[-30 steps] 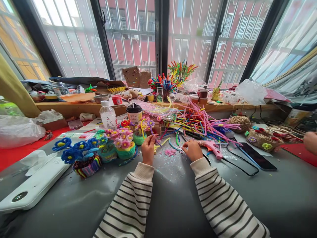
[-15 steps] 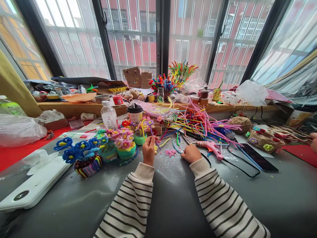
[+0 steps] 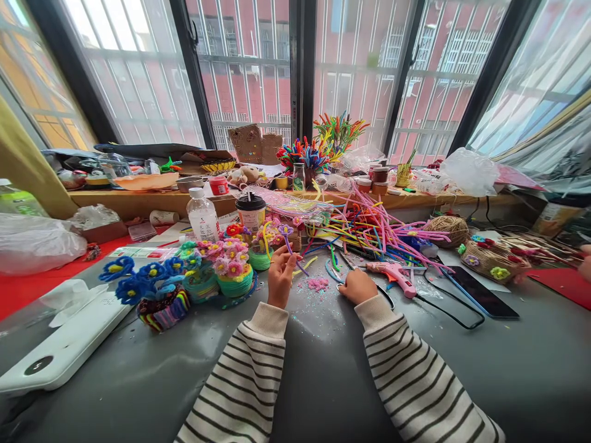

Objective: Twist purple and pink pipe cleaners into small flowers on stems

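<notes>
Centrally, two hands point(image 3: 280, 280), one purple flower point(image 3: 285, 231) held, one pink glue gun point(image 3: 394, 277)

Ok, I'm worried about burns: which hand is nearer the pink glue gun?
Right. The right hand is just left of the pink glue gun; the left hand is farther left, across the pink bits.

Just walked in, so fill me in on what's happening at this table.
The left hand holds a purple stem with a small flower on top. The right hand is closed low over the table, left of the pink glue gun. Flower-filled pots stand to the left.
</notes>
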`<state>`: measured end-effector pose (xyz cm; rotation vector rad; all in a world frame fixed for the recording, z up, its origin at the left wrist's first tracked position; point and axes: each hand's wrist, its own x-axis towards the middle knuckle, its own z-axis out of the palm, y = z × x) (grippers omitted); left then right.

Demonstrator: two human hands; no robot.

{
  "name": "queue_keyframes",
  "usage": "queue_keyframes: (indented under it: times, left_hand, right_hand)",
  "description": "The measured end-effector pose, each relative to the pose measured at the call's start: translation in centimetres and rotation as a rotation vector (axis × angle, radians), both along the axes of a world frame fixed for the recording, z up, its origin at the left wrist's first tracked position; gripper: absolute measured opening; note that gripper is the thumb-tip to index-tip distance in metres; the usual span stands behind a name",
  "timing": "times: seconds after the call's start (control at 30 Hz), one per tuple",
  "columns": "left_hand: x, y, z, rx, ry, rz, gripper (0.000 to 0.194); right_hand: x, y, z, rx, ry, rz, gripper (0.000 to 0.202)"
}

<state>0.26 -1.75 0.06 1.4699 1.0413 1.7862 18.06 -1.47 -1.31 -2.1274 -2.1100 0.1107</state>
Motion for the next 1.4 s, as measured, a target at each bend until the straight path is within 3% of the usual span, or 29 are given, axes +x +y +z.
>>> queue_keyframes:
  times: [0.13,0.37,0.67,0.73,0.87,1.03,1.2,1.3,1.4]
  left_hand:
    - [0.0,-0.1,0.0,-0.012,0.059,0.014,0.021]
    - [0.0,0.0,0.0,-0.043,0.023,0.064,0.022]
    - [0.2,0.1,-0.1,-0.197,-0.073,-0.004,0.03]
    - [0.1,0.1,-0.1,-0.222,-0.077,-0.002,0.031]
    - [0.0,0.3,-0.5,-0.223,-0.04,0.019,0.031]
    - [-0.1,0.4,-0.6,-0.229,-0.023,0.014,0.032]
    - [0.1,0.3,-0.4,-0.228,-0.043,-0.025,0.031]
    - [0.1,0.3,-0.5,-0.227,-0.066,-0.045,0.031]
    - [0.1,0.4,-0.6,-0.225,-0.078,-0.054,0.03]
  right_hand:
    - [0.1,-0.2,0.3,0.065,0.055,0.063,0.028]
    - [0.2,0.6,-0.3,0.171,0.082,0.152,0.011]
    - [0.8,0.7,-0.1,0.528,0.127,-0.119,0.025]
    - [0.7,0.2,0.1,0.436,0.116,-0.071,0.018]
    - [0.0,-0.8,0.4,0.189,0.017,-0.026,0.024]
    - [-0.4,-1.0,0.5,0.047,-0.094,-0.102,0.037]
    - [0.3,-1.0,0.8,-0.104,-0.147,-0.06,0.032]
    - [0.6,-0.8,0.9,-0.13,-0.123,-0.047,0.029]
    - [0.7,-0.6,0.9,-0.044,0.02,-0.065,0.023]
